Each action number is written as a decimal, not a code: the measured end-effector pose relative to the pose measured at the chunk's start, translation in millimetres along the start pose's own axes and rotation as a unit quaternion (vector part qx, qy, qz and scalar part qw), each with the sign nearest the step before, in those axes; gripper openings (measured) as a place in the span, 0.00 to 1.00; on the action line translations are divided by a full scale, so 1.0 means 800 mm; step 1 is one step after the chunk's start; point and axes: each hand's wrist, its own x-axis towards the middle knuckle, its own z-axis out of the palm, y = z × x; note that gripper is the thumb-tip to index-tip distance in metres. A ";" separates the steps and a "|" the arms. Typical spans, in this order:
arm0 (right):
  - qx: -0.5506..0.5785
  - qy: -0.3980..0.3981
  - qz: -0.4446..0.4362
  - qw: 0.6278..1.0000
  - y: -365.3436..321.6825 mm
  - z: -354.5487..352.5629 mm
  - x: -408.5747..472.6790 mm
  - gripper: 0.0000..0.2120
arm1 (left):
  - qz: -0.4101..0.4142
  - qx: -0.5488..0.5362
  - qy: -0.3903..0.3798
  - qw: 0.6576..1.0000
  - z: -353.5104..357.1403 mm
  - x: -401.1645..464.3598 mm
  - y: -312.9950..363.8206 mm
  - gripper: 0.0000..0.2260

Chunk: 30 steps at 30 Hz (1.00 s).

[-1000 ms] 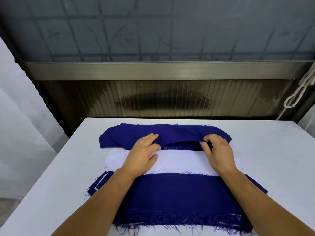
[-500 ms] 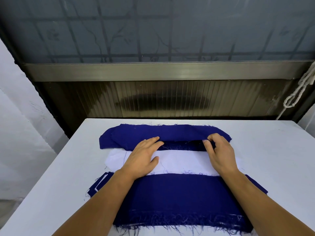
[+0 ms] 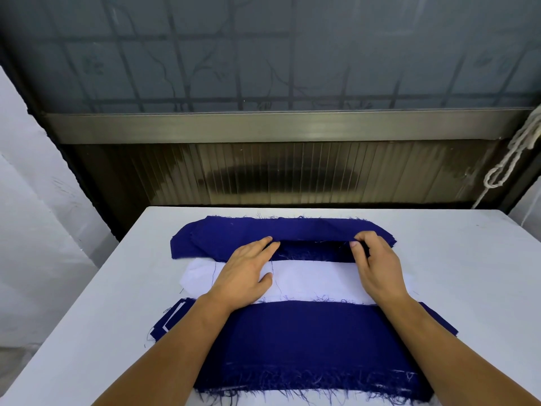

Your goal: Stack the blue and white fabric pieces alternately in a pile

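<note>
Three groups of cloth lie on the white table (image 3: 468,273). At the far side is a set of dark blue fabric pieces (image 3: 231,232); its top piece is lifted along the near edge. My left hand (image 3: 246,273) and my right hand (image 3: 377,265) each pinch that raised edge, about a hand's width apart from the middle. Beneath my palms lies a white fabric piece (image 3: 316,281). Nearest me sits the pile (image 3: 307,341), blue on top with white edges showing at its left corner and frayed threads along the front.
A ribbed metal panel (image 3: 292,174) and a patterned glass window (image 3: 263,54) stand behind the table's far edge. A white knotted rope (image 3: 506,159) hangs at the right. White sheeting (image 3: 35,230) hangs to the left of the table.
Both hands slid slightly along the blue top piece's near edge and raised it a little more, opening a dark gap under it. The other cloth has not moved.
</note>
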 end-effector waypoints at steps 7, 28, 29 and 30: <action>0.000 0.002 0.010 1.000 0.001 0.001 0.001 0.03 | -0.029 -0.007 0.004 1.000 0.002 0.000 -0.003 0.27; 0.021 -0.072 0.021 0.997 -0.033 -0.071 -0.010 0.11 | -0.105 0.014 0.202 0.974 -0.091 -0.041 0.004 0.16; 0.017 -0.088 0.012 0.996 -0.036 -0.088 -0.016 0.12 | -0.097 0.015 0.192 0.977 -0.103 -0.053 0.002 0.18; 0.012 -0.105 0.001 0.994 -0.039 -0.105 -0.022 0.12 | -0.084 0.026 0.183 0.979 -0.117 -0.065 -0.001 0.18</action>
